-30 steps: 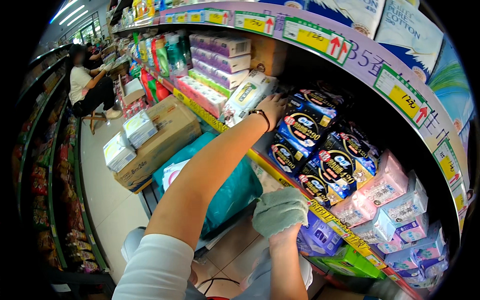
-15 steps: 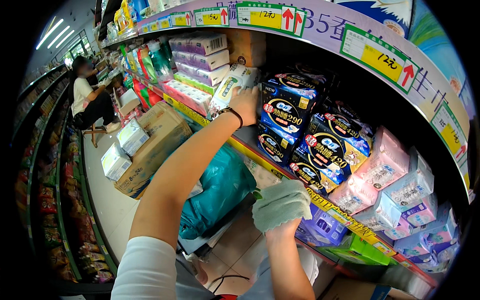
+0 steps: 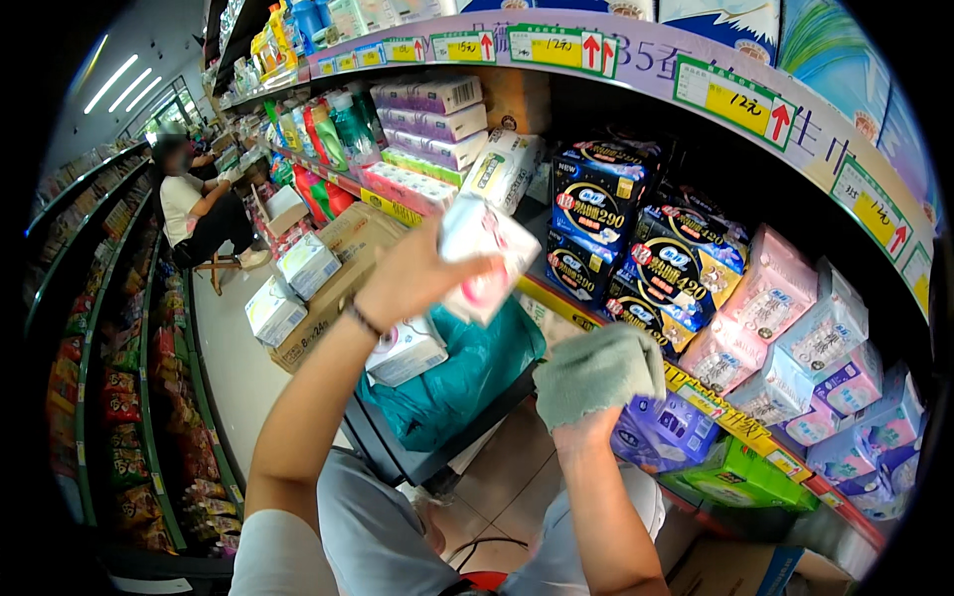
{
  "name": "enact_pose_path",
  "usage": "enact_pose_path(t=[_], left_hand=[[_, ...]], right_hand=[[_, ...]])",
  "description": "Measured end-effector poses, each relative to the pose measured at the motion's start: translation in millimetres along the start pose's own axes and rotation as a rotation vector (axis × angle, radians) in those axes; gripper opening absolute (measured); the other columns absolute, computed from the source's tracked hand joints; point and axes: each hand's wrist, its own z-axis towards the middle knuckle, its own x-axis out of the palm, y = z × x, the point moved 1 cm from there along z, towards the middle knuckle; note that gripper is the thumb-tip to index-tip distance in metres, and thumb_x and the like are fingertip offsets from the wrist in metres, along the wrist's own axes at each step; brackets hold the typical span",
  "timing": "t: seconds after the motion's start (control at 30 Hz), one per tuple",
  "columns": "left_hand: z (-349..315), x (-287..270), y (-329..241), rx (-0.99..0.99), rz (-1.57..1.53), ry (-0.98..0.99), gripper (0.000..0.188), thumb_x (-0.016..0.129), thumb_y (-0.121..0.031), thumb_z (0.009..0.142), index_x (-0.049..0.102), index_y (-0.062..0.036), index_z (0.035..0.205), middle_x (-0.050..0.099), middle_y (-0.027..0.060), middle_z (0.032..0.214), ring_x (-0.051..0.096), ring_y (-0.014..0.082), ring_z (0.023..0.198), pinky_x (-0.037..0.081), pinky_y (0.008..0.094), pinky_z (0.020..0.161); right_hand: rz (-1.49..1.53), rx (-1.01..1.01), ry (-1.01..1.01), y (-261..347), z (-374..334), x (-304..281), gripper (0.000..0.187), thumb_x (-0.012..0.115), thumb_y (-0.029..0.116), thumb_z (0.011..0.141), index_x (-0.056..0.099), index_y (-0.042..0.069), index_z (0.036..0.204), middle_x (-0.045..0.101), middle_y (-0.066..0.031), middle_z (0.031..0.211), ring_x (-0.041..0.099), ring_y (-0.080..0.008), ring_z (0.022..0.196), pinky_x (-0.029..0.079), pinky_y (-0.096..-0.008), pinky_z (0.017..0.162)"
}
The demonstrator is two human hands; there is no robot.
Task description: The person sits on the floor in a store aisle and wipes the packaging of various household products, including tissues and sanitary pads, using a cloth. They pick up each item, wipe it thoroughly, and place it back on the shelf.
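Observation:
My left hand point(image 3: 409, 281) grips a soft white pack with pink printing point(image 3: 489, 248), held out in front of the shelf and slightly blurred. Behind that pack, a white tissue pack point(image 3: 504, 169) leans on the shelf beside stacked purple tissue packs point(image 3: 429, 124). A grey-green cloth point(image 3: 599, 377) lies over my right hand point(image 3: 588, 429) and hides its fingers; the hand is closed around it. Just beyond the cloth stand black and blue sanitary-pad boxes point(image 3: 593, 204) in stacks. Under my left hand a white box point(image 3: 407, 350) rests by a teal plastic bag point(image 3: 467, 382).
A yellow-edged shelf lip point(image 3: 696, 397) runs along my right. Pink packs point(image 3: 767, 283) are stacked farther right. To the left, a large carton point(image 3: 348, 243) carries two white boxes point(image 3: 308, 264). Snack shelves point(image 3: 124, 397) line the aisle, where a person point(image 3: 194, 204) sits on a stool.
My left hand has come back from the shelf and now holds the white and pink pack. My right hand with the cloth has shifted slightly right and up. The view has moved a little.

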Motion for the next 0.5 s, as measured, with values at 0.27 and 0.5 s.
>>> enact_pose_path(t=[0.27,0.5], left_hand=[[-88,15,-1,0.344,-0.018,-0.191,0.092,0.079,-0.044,0.072,0.037,-0.0005,0.141,0.040,0.0163,0.145,0.038,0.0302,0.135,0.028,0.0387,0.111],[-173,-84,-33,0.777,-0.114,-0.468,0.101,0.082,-0.046,0.063,0.036,-0.0010,0.141,0.037,0.0162,0.146,0.034,0.0274,0.137,0.027,0.0393,0.111]], right_hand=[[-0.626,0.035,-0.054,-33,-23,78,0.057,0.043,0.051,0.096,0.045,0.011,0.135,0.055,-0.0087,0.130,0.055,-0.0250,0.117,0.046,-0.0421,0.100],[-0.550,0.150,-0.052,-60,-17,66,0.051,0.053,0.051,0.093,0.054,0.013,0.126,0.060,-0.0065,0.122,0.059,-0.0257,0.108,0.050,-0.0429,0.091]])
